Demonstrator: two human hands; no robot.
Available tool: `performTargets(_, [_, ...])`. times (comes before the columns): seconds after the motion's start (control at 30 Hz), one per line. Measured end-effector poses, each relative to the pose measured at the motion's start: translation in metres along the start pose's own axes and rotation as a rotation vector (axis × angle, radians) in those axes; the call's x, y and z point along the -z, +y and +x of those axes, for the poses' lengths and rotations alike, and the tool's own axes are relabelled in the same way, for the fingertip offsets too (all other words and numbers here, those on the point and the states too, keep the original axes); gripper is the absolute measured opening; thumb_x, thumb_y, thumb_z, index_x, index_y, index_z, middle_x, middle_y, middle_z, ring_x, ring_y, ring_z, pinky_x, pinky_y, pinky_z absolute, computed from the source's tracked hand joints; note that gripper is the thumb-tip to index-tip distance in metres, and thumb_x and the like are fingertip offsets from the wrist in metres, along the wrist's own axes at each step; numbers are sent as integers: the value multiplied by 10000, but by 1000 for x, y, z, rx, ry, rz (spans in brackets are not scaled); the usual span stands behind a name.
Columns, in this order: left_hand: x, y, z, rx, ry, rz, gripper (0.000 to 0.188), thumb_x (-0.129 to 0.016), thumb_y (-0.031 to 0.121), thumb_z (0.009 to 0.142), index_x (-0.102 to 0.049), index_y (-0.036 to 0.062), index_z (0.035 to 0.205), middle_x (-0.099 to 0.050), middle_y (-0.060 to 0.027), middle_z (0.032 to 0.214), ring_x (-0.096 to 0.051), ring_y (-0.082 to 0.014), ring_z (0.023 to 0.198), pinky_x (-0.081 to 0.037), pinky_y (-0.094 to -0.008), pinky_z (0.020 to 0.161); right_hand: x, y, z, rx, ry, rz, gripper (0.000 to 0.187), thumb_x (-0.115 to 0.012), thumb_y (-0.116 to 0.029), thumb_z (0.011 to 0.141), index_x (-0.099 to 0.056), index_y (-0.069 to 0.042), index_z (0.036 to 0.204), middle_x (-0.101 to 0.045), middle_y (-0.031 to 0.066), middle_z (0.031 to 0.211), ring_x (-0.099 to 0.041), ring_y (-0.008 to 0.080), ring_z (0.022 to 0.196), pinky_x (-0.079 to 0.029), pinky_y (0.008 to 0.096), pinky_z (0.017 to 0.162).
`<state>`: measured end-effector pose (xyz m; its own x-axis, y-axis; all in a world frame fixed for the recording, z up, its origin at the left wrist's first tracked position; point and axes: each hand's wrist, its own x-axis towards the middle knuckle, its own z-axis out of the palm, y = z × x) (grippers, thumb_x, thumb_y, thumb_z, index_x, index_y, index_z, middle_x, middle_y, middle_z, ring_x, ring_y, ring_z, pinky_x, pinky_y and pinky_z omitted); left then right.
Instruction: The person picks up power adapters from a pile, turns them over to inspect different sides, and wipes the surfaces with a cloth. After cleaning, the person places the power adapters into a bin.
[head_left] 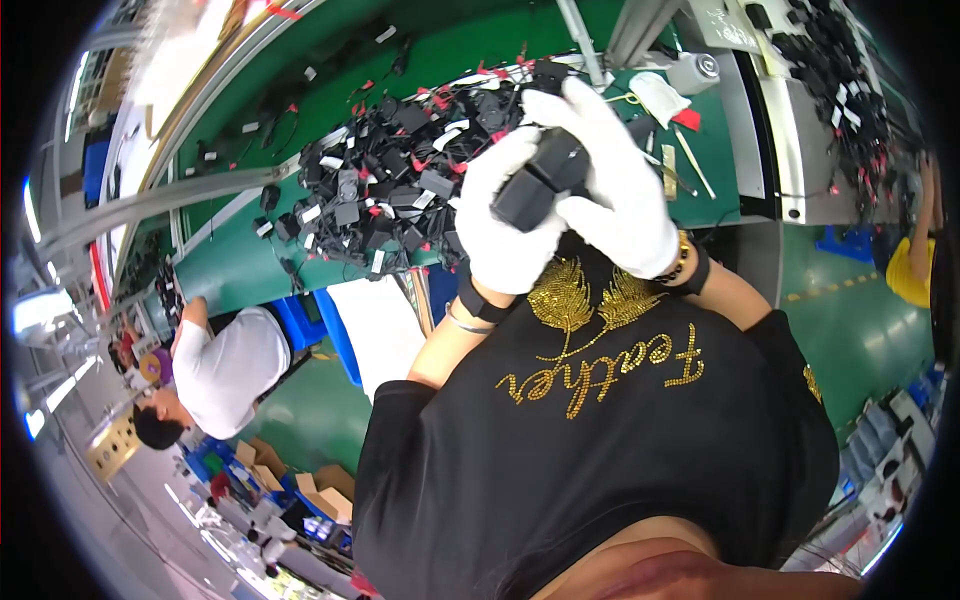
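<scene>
Both my hands wear white gloves and meet above the green worktable, in front of my chest. My left hand (492,215) is closed around a black box-shaped power adapter (523,201). A second black power adapter (561,160) lies against the first one, gripped by my right hand (630,195) with thumb and fingers on either side. The two blocks touch or nearly touch at their edges. Just beyond and to the left of my hands spreads a large heap of black adapters (380,175) with cables, white labels and red bits.
At the right of the table lie a white cloth (658,98), a white bottle (694,73), a red piece (687,120) and a thin stick (697,165). A metal post (582,40) rises behind. A co-worker in white (235,370) sits left, past a blue bin (336,335).
</scene>
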<state>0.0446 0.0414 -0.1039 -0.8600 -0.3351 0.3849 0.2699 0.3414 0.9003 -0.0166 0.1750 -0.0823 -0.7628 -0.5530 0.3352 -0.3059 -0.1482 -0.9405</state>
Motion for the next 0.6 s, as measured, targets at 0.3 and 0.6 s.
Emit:
performTargets(0.3, [-16, -24, -9, -19, 14, 216, 566, -785, 7, 637, -541, -7, 1148, -602, -147, 1129, -586, -236, 1040, -448, -338, 925, -11, 32, -1, -87, 293, -16, 295, -503, -86, 885, -567, 8, 1158, -584, 117, 1187, -560, 218, 1075, -432, 307, 930])
performTargets(0.6, [7, -1, 9, 139, -60, 5, 476, -751, -10, 663, -557, -23, 1097, -623, -162, 1093, -602, -208, 982, -473, -318, 869, 89, 103, -29, -349, 588, -60, 344, -500, -127, 880, -520, 76, 1157, -607, 173, 1099, -614, 238, 980, -486, 333, 887])
